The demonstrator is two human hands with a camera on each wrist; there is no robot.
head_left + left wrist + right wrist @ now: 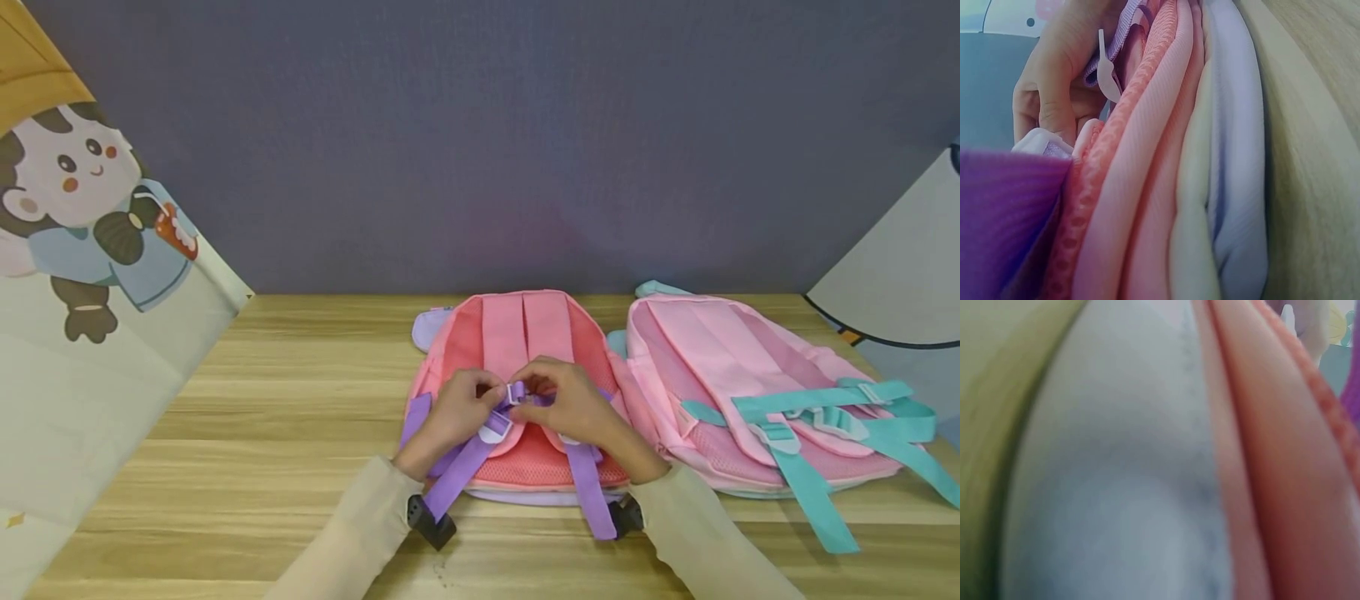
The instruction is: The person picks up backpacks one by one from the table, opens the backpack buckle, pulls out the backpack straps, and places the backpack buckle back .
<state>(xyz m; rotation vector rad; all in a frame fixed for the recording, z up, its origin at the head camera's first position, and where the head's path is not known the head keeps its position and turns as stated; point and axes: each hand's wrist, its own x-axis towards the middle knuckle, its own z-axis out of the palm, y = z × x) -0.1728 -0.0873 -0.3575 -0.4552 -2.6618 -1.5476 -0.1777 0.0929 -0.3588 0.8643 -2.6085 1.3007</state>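
Observation:
A coral-pink backpack (pixel 525 325) lies with its shoulder straps facing up. Over its middle, my left hand (pixel 459 410) and right hand (pixel 573 402) meet at a small white buckle (pixel 515 393) on purple webbing. Thumb and fingers of the left hand pinch the strap at the buckle's left side. From the right, the other hand pinches the purple strap (pixel 521 388) beside the buckle. In the left wrist view, the left hand (pixel 1060 69) is bent over the mesh back panel near a white plastic piece (pixel 1107 76). The backpack's blurred side (pixel 1116 456) fills most of the right wrist view.
To the right lies a light-pink backpack (pixel 720 342) with loose turquoise straps (pixel 817 500), close against the coral one. Purple strap ends (pixel 588 492) hang over the front onto the wooden table (pixel 300 417). A dark grey panel (pixel 480 150) rises behind.

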